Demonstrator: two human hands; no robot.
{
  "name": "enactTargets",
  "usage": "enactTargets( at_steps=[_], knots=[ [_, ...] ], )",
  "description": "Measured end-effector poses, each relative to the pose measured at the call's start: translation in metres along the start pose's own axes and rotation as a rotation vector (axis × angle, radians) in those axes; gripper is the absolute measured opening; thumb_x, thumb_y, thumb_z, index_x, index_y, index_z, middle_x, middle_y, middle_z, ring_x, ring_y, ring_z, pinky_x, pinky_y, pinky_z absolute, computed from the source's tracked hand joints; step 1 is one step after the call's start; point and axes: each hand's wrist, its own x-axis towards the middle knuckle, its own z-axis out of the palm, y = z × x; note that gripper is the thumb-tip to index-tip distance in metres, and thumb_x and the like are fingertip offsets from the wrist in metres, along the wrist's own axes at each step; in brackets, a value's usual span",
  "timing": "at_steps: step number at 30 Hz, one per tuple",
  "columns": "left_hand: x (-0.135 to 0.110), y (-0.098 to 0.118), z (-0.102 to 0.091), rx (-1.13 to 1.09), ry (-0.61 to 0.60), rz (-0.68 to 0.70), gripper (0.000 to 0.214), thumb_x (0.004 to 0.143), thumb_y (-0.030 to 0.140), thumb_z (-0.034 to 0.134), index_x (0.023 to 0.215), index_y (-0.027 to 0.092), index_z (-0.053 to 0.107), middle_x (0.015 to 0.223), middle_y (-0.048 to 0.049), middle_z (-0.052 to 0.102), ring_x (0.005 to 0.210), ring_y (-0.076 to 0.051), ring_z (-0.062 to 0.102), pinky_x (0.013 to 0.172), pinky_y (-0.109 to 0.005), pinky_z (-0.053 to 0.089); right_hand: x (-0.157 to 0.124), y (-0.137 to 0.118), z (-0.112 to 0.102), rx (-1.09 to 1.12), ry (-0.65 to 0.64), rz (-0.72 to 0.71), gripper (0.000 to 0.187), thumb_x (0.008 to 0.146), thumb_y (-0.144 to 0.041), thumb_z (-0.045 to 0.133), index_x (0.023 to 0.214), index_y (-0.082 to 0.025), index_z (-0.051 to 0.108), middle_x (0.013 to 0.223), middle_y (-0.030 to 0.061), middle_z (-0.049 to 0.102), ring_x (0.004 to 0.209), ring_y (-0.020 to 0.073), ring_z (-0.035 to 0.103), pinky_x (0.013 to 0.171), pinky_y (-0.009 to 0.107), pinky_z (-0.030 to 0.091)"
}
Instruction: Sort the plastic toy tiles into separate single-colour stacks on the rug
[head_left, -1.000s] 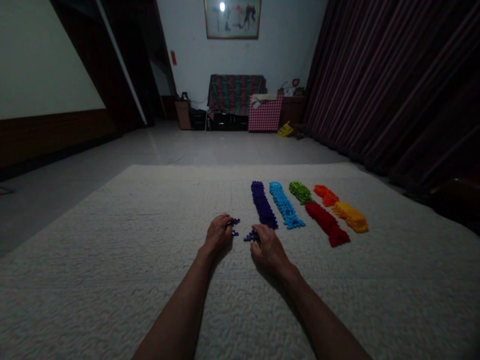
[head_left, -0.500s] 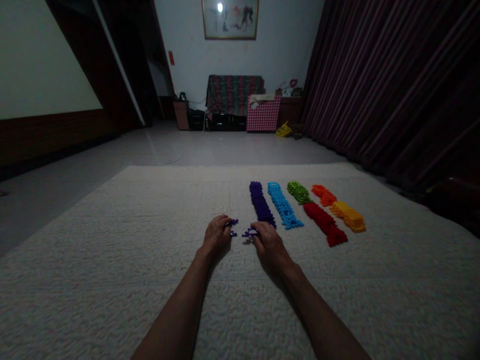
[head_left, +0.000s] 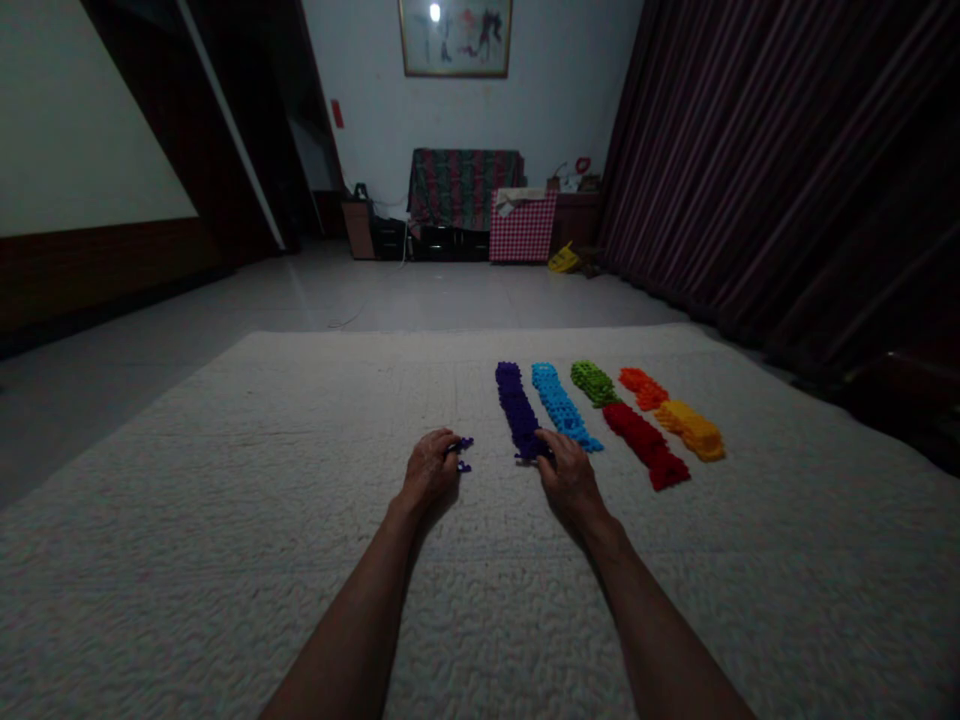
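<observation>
On a white rug [head_left: 225, 520] lie rows of small plastic pieces: a purple row [head_left: 514, 405], a blue row [head_left: 559, 405], a green row [head_left: 592, 382], a red row [head_left: 645, 445], an orange row [head_left: 639, 385] and a yellow row [head_left: 694, 428]. My left hand [head_left: 429, 472] rests on the rug with its fingers curled round loose purple pieces [head_left: 463, 446] at its fingertips. My right hand [head_left: 570, 478] lies with its fingertips pinched on a purple piece at the near end of the purple row.
Beyond the rug is a grey floor [head_left: 420, 290]. Dark striped curtains [head_left: 787, 180] hang along the right. At the far wall stand a cloth-covered piece of furniture [head_left: 465, 190], a pink checked box [head_left: 523, 228] and a framed picture [head_left: 455, 38].
My right hand has moved right and forward from the loose pieces to the near end of the purple row, taking a purple piece with it. My left hand has stayed put.
</observation>
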Motion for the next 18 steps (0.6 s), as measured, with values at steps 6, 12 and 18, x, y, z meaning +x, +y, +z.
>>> enactTargets(
  at_steps=[6, 12, 18],
  knots=[
    [-0.0002, -0.0001, 0.0001, -0.002, -0.006, -0.010, 0.036, 0.074, 0.008, 0.055, 0.100, 0.022, 0.076, 0.114, -0.0064, 0.072, 0.111, -0.022, 0.065, 0.105, -0.041, 0.050, 0.0009, 0.0022, 0.0003, 0.014, 0.007, -0.039, 0.045, 0.081, -0.010, 0.048, 0.124, -0.017, 0.061, 0.118, 0.0129, 0.068, 0.109, 0.0280, 0.059, 0.095, 0.046, 0.047],
    [0.0001, 0.0006, -0.0009, -0.013, -0.007, -0.009, 0.035, 0.073, 0.009, 0.055, 0.099, 0.021, 0.076, 0.113, -0.0070, 0.072, 0.110, -0.023, 0.066, 0.105, -0.042, 0.050, 0.0013, 0.0022, 0.0004, 0.022, -0.001, -0.041, 0.047, 0.081, -0.008, 0.048, 0.125, -0.017, 0.060, 0.120, 0.0133, 0.067, 0.109, 0.0288, 0.059, 0.095, 0.048, 0.047],
    [-0.0004, 0.0007, -0.0013, -0.026, -0.003, -0.018, 0.037, 0.072, 0.007, 0.055, 0.100, 0.022, 0.075, 0.114, -0.0065, 0.073, 0.111, -0.023, 0.066, 0.106, -0.041, 0.049, 0.0021, 0.0023, -0.0003, 0.048, 0.029, -0.056, 0.048, 0.080, -0.008, 0.049, 0.125, -0.018, 0.060, 0.125, 0.0131, 0.064, 0.117, 0.0284, 0.056, 0.100, 0.049, 0.045]
  ],
)
